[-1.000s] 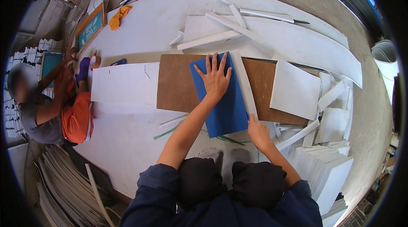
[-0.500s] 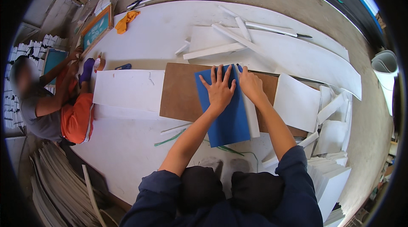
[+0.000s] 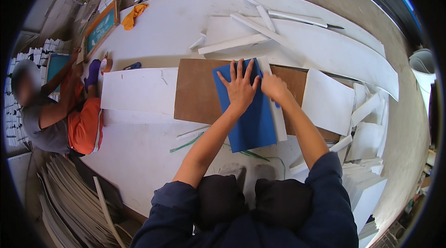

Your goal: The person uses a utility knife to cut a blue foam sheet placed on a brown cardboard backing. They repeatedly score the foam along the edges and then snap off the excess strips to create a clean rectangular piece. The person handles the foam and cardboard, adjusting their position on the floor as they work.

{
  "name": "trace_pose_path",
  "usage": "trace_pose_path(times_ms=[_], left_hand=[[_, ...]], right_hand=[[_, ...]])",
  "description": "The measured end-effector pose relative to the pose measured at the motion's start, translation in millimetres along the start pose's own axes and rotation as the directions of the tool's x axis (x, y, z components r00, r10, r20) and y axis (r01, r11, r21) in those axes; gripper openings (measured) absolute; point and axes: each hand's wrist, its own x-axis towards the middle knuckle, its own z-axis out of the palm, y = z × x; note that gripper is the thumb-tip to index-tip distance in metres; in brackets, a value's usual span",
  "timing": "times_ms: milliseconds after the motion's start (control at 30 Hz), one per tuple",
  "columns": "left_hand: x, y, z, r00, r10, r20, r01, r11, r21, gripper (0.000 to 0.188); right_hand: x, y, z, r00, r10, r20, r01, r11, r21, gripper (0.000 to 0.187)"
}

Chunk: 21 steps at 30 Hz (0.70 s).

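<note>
1. Watching from afar, I see the left hand [image 3: 241, 90] palm down, its grip spread wide, pressing on the blue board [image 3: 253, 129] near the middle of my view.
2. The right hand [image 3: 275, 86] is curled at the board's 2 o'clock; its grip is wrapped around a small tool [image 3: 277, 105], of which I see only a blue end.
3. A white piece [image 3: 278, 125] shows along the board's 3 o'clock edge.
4. A brown board [image 3: 197, 90] lies partly beneath, showing at 9 o'clock.
5. Loose white strips [image 3: 234, 44] lie toward 12 o'clock.
6. A co-worker [image 3: 44, 132] sits at my 9 o'clock.
</note>
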Motion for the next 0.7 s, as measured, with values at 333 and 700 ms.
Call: trace_pose_path(times_ms=[333,700], left_hand=[[-3,1,0,1.0,-0.003,0.001,0.003,1.0,-0.002,0.054],[2,4,-7,0.999,-0.014,0.036,0.014,1.0,-0.006,0.053]], right_hand=[[-170,47,62,0.999,0.027,0.035,-0.027,1.0,-0.001,0.02],[-23,5,-17,0.934,-0.096,-0.344,0.067,0.993,-0.095,0.022]])
